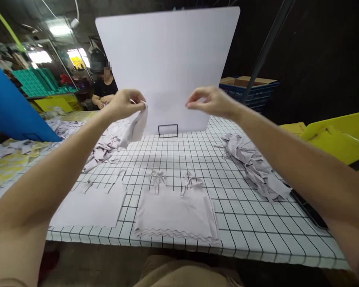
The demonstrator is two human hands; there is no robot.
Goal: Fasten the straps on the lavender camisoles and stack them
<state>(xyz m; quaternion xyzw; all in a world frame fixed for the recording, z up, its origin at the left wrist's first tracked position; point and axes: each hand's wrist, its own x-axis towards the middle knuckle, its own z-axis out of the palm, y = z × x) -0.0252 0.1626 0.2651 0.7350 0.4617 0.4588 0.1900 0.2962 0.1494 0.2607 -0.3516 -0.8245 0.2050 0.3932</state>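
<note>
My left hand (130, 104), closed in a pinch, holds up a pale grey strappy top (137, 124) that hangs crumpled below the fingers. Level with it on the other side, my right hand (203, 101) has thumb and fingertips brought together; anything between them is too small to make out. Both hands are raised over the table in front of a white board (170, 59). Nearest me lies a neat stack of pale tops (175, 215), straps at the far end and wavy hems toward me. Left of it, another flat top (89, 207) has its straps spread.
A grid-patterned cloth covers the table (236, 217). Loose heaps of pale tops lie at left (103, 149) and right (254, 165). A wire stand (168, 130) is at the board's foot. A dark flat object (309, 209) rests at right. Another person (106, 85) sits beyond.
</note>
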